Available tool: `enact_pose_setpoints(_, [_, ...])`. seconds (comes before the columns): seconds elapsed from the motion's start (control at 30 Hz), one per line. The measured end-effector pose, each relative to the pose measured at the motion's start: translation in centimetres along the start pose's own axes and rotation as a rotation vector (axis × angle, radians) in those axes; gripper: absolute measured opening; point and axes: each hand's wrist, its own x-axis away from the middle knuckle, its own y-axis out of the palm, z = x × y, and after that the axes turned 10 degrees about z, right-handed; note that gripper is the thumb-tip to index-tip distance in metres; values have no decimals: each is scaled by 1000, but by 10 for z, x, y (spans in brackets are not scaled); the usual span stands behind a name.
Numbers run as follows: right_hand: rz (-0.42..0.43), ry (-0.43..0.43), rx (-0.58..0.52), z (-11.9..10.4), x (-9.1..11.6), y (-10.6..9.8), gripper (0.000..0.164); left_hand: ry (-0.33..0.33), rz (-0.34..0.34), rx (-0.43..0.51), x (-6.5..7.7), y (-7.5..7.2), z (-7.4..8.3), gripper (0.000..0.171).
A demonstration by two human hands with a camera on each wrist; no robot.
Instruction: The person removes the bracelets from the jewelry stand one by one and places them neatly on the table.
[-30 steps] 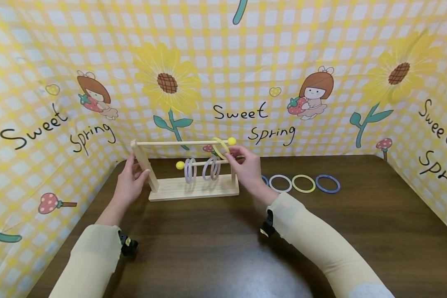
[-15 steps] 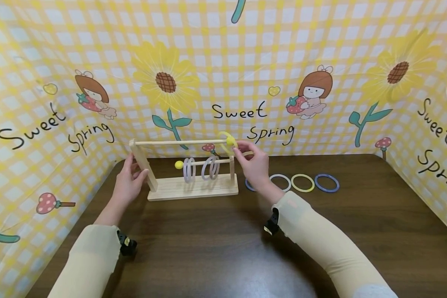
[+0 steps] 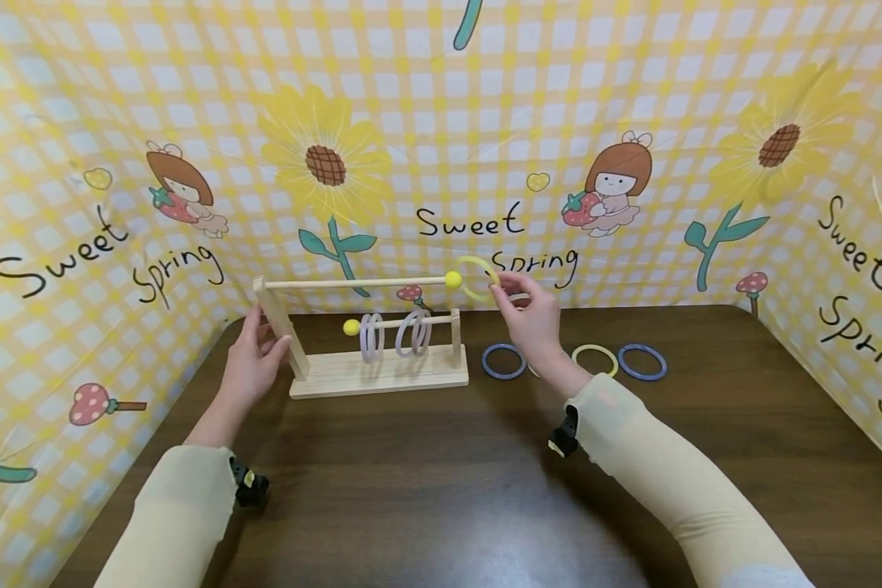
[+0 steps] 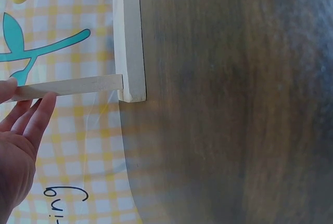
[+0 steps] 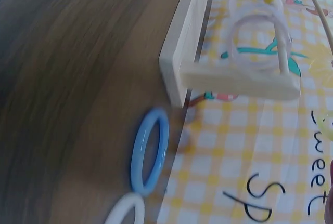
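My left hand (image 3: 253, 359) grips the tall left post (image 4: 78, 86) of a wooden ring stand (image 3: 378, 382), thumb on one side and fingers on the other. Between thumb and fingertips, my right hand (image 3: 535, 317) pinches a yellow ring (image 3: 478, 260) in the air. The ring hangs just right of the yellow ball (image 3: 452, 279) that tips the upper rod (image 3: 360, 283). That rod carries no rings. On the lower rod (image 3: 388, 323) hang several pale purple rings (image 5: 260, 39). In the right wrist view, only a sliver of the right hand shows at the edge.
Right of the stand, a blue ring (image 3: 504, 361), a yellow ring (image 3: 595, 349) and another blue ring (image 3: 643, 362) lie on the brown table (image 3: 412, 490). A white ring (image 5: 125, 208) is mostly hidden by my right hand in the head view. Checked cloth (image 3: 441, 122) walls the back.
My right hand has drawn the yellow ring rightward along the upper rod, over its ball end and off into the air. The left hand has stayed on the post.
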Motion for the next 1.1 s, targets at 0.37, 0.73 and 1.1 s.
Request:
enact_pose_setpoints(0.37, [-12,-94,63,13,-18,-51,17,-6,4,-3,0,0,1,71])
enact_pose_setpoints(0.73, [-43,-188,177,13,-25,-107,17,-6,5,-3,0,0,2,70])
enact_pose_setpoints(1.1, [-21,-180,254,25,-29,-158,17,8,15,11,0,1,1,69])
